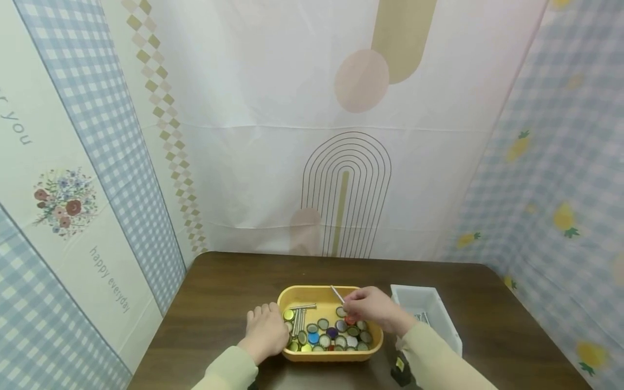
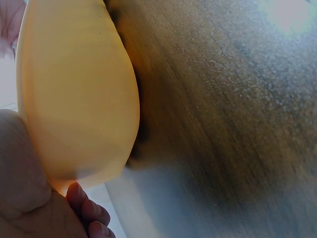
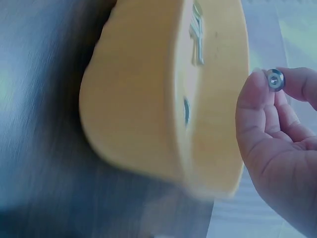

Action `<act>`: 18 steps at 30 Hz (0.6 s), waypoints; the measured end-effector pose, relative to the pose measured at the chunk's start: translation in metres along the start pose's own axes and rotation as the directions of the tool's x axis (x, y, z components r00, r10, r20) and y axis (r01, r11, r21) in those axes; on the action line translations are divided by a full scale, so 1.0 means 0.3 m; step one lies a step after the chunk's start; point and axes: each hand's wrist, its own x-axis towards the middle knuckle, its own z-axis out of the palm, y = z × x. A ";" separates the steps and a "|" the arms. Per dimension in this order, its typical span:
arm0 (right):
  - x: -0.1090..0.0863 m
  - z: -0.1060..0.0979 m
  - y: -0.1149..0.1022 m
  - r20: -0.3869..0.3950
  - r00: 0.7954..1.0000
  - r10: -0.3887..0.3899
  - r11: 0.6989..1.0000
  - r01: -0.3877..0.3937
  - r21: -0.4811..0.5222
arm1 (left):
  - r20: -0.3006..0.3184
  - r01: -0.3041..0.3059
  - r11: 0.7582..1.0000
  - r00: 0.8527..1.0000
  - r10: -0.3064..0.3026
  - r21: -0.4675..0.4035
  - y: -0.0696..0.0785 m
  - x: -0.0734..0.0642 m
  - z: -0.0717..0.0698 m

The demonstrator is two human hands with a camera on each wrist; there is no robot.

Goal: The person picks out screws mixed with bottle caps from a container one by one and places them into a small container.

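Brown table (image 1: 234, 281), right hand (image 1: 371, 307) pinching bolt (image 1: 337, 294), left hand (image 1: 267, 329) gripping tray (image 1: 331, 357)

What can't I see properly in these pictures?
Head view: the bolts in the white box look too small to count, and the right sleeve covers part of the box.
Head view: part of the yellow tub, behind the left hand.
Left wrist view: the tub's inside, hidden by its outer side.
Right wrist view: the long part of the held bolt, behind its round end.

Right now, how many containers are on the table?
2: the yellow tub, centre, and the white bin to its right, partly behind the right sleeve. No others show.
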 end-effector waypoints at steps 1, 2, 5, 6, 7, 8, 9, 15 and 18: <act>-0.007 -0.015 0.005 -0.012 1.000 0.000 1.000 0.001 0.018 | 0.002 0.001 1.000 1.000 -0.001 -0.001 0.000 0.000 -0.001; -0.013 -0.030 0.010 -0.028 1.000 0.003 1.000 -0.002 0.027 | 0.003 0.002 1.000 1.000 -0.002 0.000 -0.001 0.000 0.000; -0.036 -0.077 0.021 -0.062 0.998 -0.002 1.000 0.003 0.016 | 0.007 0.005 1.000 1.000 -0.005 0.004 -0.004 0.002 0.001; -0.045 -0.094 0.024 -0.066 0.998 -0.008 1.000 0.008 0.007 | 0.010 0.006 1.000 1.000 -0.006 0.005 -0.004 0.002 0.002; -0.055 -0.112 0.028 -0.066 0.998 -0.013 1.000 0.013 0.005 | 0.011 0.006 1.000 1.000 -0.006 0.004 -0.004 0.002 0.002; -0.065 -0.129 0.033 -0.069 0.997 -0.020 1.000 0.020 0.003 | 0.009 0.007 1.000 1.000 -0.007 0.004 -0.004 0.002 0.002; -0.076 -0.148 0.037 -0.067 0.997 -0.027 1.000 0.027 0.007 | 0.009 0.007 1.000 1.000 -0.007 0.002 -0.003 0.002 0.002; -0.156 -0.255 0.076 -0.125 0.992 -0.001 1.000 0.000 -0.008 | 0.023 0.011 1.000 1.000 -0.011 -0.001 0.002 0.001 -0.005; -0.196 -0.301 0.100 -0.196 0.979 0.053 0.996 -0.066 -0.062 | 0.034 0.012 1.000 0.999 -0.012 -0.001 0.005 0.000 -0.009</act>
